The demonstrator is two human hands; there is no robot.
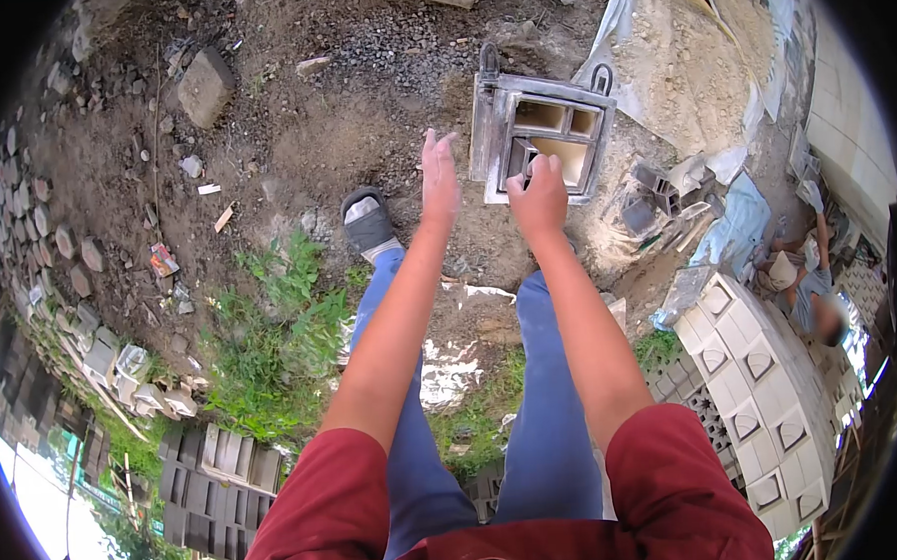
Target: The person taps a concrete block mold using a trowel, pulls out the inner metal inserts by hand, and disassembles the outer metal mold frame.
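Note:
A metal block mould (491, 143) with a pale, dusty frame and loop handles lies on the ground ahead of me. Its inside is split into compartments with sandy-coloured walls. My right hand (542, 191) is over the mould's near edge, its fingers closed on a small grey metal piece (521, 157) at the near left compartment. The far end of that piece is inside the frame. To the left of the mould, apart from it, my left hand (440, 177) is raised with fingers stretched out and nothing in it.
A sand pile (674, 65) on plastic sheeting lies beyond the mould to the right. Hollow blocks (655, 189) stand nearby, and stacked pale blocks (758, 387) fill the lower right. Another person (814, 284) is at the far right. Weeds (271, 338) and a large stone (206, 87) lie left.

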